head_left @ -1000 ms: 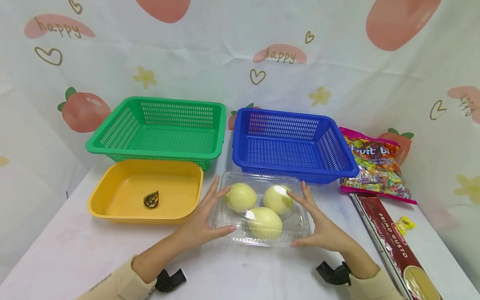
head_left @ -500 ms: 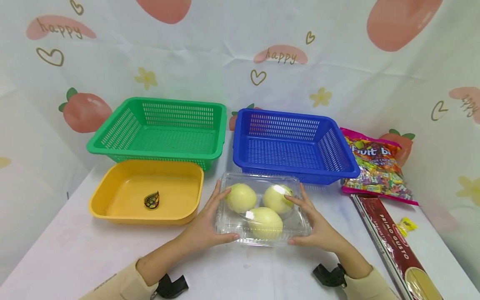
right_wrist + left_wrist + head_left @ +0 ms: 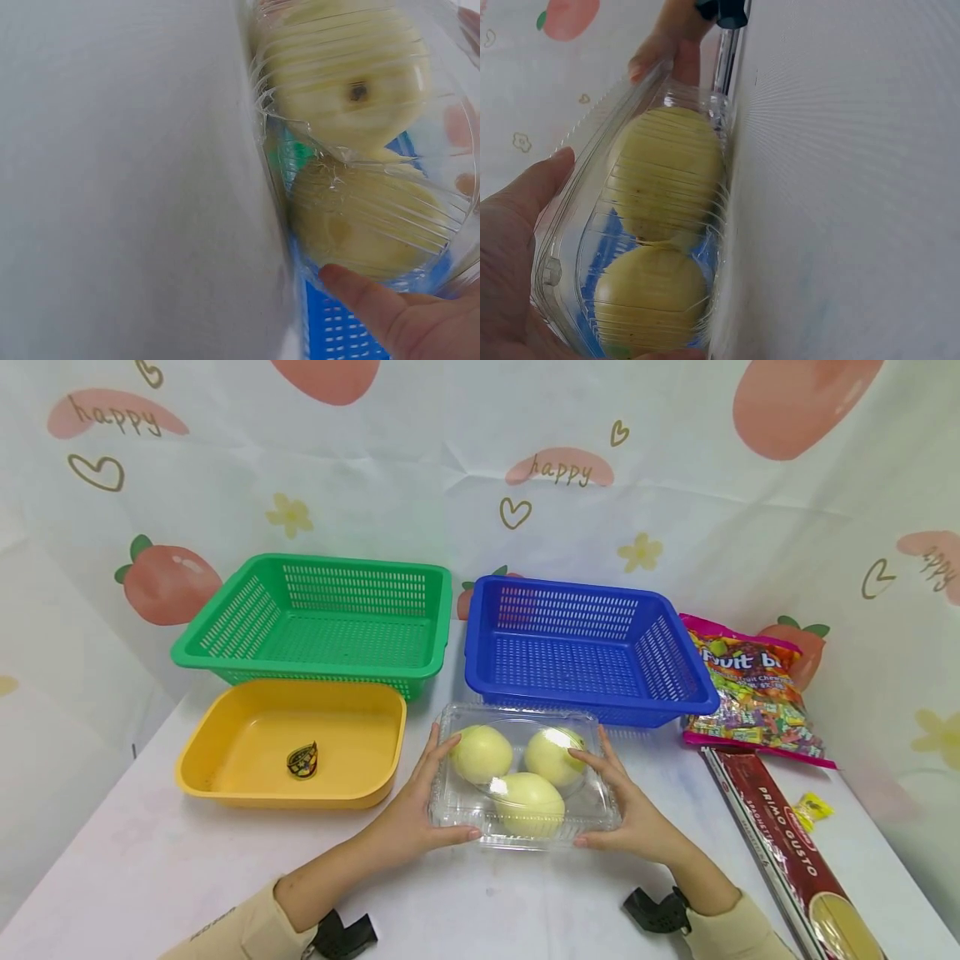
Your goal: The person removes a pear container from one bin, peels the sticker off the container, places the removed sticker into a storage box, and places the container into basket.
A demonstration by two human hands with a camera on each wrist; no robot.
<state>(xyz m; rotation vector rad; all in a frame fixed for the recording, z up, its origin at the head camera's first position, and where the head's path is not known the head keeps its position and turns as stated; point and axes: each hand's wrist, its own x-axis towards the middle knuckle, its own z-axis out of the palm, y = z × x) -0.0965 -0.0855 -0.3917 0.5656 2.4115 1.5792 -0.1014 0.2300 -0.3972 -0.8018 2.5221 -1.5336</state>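
Observation:
A clear plastic clamshell box [image 3: 465,802] with three pale yellow fruits [image 3: 530,804] inside stands at the middle of the table, in front of the blue basket. My left hand [image 3: 408,817] grips its left side, thumb along the near edge and fingers reaching over the lid. The right side is held the same way by my right hand [image 3: 639,817]. Through the ribbed wall in the left wrist view, two fruits [image 3: 667,172] show, with the left thumb at the box's rim. One fruit [image 3: 330,82] bears a dark spot in the right wrist view.
A green basket [image 3: 315,673] and a blue basket [image 3: 585,700] stand at the back. A yellow tray [image 3: 225,735] holding a small dark-wrapped piece [image 3: 303,761] is left of the box. To the right lie a candy bag [image 3: 753,693], a spaghetti pack [image 3: 780,843] and a yellow-wrapped candy [image 3: 812,810].
Both hands have drawn inward onto the sides of the clamshell box and now grip it. The box has barely moved. Everything else on the table stays where it was.

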